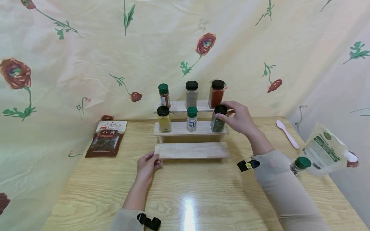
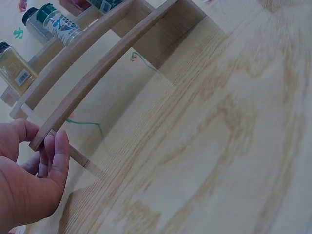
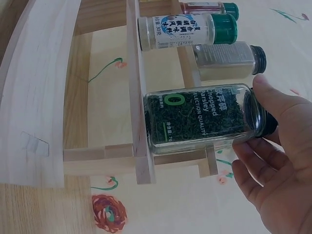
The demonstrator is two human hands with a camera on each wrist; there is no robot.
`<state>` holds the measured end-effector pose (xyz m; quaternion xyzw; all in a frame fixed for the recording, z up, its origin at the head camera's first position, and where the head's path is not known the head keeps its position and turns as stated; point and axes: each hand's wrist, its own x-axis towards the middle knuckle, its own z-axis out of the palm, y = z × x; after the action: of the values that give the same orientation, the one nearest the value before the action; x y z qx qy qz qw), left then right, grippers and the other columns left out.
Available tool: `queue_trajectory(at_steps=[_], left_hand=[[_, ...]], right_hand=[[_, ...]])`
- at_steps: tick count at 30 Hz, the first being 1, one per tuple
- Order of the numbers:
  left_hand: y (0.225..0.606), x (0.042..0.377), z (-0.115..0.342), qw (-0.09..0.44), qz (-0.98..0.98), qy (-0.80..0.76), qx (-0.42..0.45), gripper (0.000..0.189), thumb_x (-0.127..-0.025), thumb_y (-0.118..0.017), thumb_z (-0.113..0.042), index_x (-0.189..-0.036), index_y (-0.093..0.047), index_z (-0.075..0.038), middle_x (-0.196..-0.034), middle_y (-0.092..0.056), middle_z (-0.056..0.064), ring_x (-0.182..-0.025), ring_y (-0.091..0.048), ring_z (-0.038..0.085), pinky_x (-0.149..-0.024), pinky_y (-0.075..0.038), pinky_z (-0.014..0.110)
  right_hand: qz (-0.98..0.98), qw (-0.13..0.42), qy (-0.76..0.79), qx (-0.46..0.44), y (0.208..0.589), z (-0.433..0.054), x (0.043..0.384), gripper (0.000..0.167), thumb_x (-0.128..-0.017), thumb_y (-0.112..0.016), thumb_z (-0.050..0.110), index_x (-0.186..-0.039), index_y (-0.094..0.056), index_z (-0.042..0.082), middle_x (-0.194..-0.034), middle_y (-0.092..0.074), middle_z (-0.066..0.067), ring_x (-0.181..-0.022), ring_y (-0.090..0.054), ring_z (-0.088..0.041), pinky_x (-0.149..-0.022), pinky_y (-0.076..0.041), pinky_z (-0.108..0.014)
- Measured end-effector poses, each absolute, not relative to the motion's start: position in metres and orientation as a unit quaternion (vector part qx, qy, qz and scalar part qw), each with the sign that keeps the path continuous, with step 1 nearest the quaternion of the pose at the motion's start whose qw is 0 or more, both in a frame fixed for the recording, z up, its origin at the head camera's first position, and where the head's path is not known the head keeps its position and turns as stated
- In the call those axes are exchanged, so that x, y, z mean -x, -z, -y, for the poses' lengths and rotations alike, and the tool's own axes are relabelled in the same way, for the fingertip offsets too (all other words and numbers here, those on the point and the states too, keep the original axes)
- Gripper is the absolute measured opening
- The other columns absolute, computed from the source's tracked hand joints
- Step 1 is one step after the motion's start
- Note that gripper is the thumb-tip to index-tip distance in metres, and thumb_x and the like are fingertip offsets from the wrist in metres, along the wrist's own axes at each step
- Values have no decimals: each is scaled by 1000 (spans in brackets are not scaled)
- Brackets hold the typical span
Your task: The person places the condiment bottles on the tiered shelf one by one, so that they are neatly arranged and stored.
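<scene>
A three-step wooden rack stands against the cloth-covered wall. My left hand pinches the left end of its lowest step between thumb and fingers. With thumb and fingers around its black cap, my right hand holds a jar of chopped parsley at the right end of the middle step. Beside that jar on the same step are a white-labelled shaker with a green cap and a yellow spice jar. The top step bears a green-capped red shaker, a grey spice jar and an orange-red spice jar.
A brown spice packet lies on the table at the left. On the right are a pale spoon, a white-and-green pouch and another green-capped shaker, partly behind my right sleeve.
</scene>
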<state>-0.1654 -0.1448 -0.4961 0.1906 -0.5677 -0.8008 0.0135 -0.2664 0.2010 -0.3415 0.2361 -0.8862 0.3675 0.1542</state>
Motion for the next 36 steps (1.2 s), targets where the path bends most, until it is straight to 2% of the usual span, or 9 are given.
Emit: queue_trajectory(at_steps=[9, 18, 23, 29, 33, 36], left_hand=[[495, 166, 143, 7, 567, 803, -187, 41, -97, -61, 1, -134, -50, 15, -86, -61, 5, -70, -64, 9, -69, -62, 21], [494, 170, 145, 12, 570, 800, -185, 40, -97, -60, 1, -133, -51, 15, -83, -61, 4, -67, -63, 8, -67, -62, 21], [495, 169, 145, 12, 571, 800, -187, 39, -97, -61, 2, -132, -52, 16, -83, -61, 4, -67, -63, 9, -67, -62, 21], [495, 167, 145, 9, 574, 797, -189, 40, -97, -61, 1, -133, -51, 15, -85, -61, 4, -69, -63, 9, -68, -62, 22], [495, 167, 145, 9, 572, 798, -190, 40, -97, -61, 1, -133, -51, 15, -83, -61, 4, -68, -63, 9, -68, -62, 22], [495, 166, 145, 9, 569, 802, -185, 42, -97, -62, 0, -134, -50, 16, -82, -62, 4, -67, -63, 9, -67, -62, 23]], right_hand=[[882, 151, -391, -215, 345, -214, 262, 73, -90, -79, 19, -149, -41, -2, -127, -58, -23, -119, -55, -37, -96, -50, -55], [892, 157, -363, -219, 354, -247, 241, 58, -92, -77, 20, -140, -53, -2, -119, -65, -19, -113, -59, -37, -93, -50, -54], [903, 147, -328, -237, 359, -263, 226, 53, -93, -76, 20, -137, -56, -2, -114, -67, -19, -105, -63, -36, -90, -51, -55], [915, 132, -306, -228, 365, -282, 208, 50, -93, -76, 20, -135, -58, -1, -115, -67, -17, -103, -63, -33, -90, -50, -53], [924, 124, -295, -207, 371, -294, 197, 52, -93, -76, 24, -136, -58, 1, -118, -67, -17, -104, -62, -31, -91, -48, -46], [926, 125, -294, -200, 376, -303, 190, 53, -93, -77, 24, -136, -58, 1, -120, -67, -17, -104, -62, -30, -89, -46, -32]])
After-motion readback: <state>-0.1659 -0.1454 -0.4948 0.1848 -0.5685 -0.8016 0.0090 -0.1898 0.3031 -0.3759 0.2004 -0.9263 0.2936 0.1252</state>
